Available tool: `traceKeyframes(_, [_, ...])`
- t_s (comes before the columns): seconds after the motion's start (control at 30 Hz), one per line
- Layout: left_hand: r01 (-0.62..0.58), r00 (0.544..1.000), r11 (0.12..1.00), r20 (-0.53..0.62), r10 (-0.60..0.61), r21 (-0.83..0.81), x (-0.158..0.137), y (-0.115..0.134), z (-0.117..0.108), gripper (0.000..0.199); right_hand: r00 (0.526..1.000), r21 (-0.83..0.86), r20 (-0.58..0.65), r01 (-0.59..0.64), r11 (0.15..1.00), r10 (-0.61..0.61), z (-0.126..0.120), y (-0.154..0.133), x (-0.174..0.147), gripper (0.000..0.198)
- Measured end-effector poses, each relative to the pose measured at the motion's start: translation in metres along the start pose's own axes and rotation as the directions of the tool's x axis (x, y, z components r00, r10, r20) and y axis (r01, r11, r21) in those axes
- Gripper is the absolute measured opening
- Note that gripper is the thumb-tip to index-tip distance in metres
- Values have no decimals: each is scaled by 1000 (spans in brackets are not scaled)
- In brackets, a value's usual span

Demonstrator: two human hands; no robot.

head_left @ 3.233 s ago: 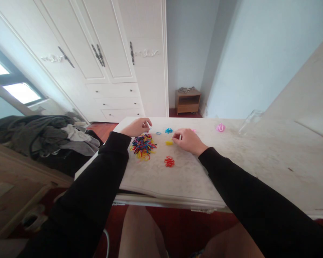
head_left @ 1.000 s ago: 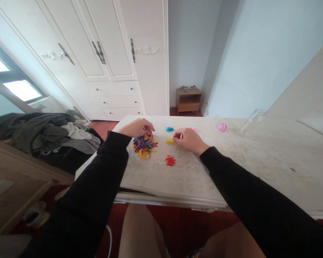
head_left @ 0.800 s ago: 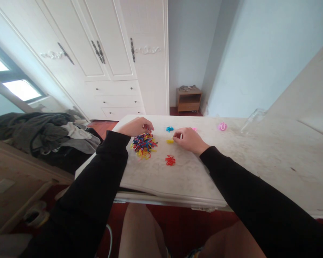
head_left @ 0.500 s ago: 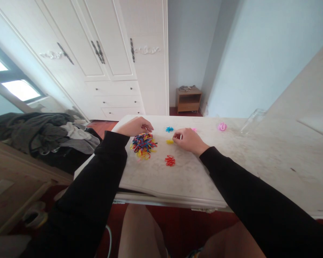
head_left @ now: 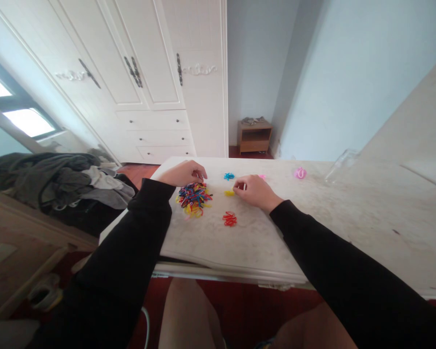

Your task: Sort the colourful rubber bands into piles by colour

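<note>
Just over the far edge of a multicolored pile of bands (head_left: 194, 197) on a desk (head_left: 254, 247), the left hand (head_left: 188, 173) bends its fingers; the right hand (head_left: 255, 190), also curled, is right of the pile beside a yellow cluster (head_left: 228, 193). Whether either grasps a band cannot be told. Blue bands (head_left: 228, 176) and red bands (head_left: 229, 219) lie right of the pile.

This looks like a bedroom in a home: it has a tall white panelled wardrobe (head_left: 205, 114) with white drawers (head_left: 158, 139) and long dark handles (head_left: 137, 72), a small brown wooden nightstand (head_left: 255, 145) and a heap of grey cloth (head_left: 58, 179).
</note>
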State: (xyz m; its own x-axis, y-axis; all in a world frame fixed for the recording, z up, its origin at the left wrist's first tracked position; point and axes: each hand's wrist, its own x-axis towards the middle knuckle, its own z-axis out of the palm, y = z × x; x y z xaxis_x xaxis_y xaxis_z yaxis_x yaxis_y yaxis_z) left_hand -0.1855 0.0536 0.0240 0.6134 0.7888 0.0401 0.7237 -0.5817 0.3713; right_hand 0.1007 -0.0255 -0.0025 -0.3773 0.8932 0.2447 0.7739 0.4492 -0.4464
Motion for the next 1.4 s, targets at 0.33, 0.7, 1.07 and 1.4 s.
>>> traceKeyframes(0.33, [-46, 997, 999, -59, 45, -16, -2, 5, -4, 15, 1000, -2, -2, 5, 1000, -5, 1, 1, 0, 17])
traceKeyframes(0.7, [-45, 997, 972, -74, 29, -230, -1, 19, 0, 11, 1000, -4, -19, 20, 1000, -20, 1, 0, 0, 18])
traceKeyframes(1.07, [-80, 996, 819, -18, 85, -568, 3, 43, 20, 15, 994, 107, -59, 98, 989, -92, 0, -3, 0, 15])
traceKeyframes(1.4, [-186, 981, 744, -81, 175, -642, 8, 65, 32, 16, 975, 241, -143, 200, 950, -169, -1, -6, 0, 10])
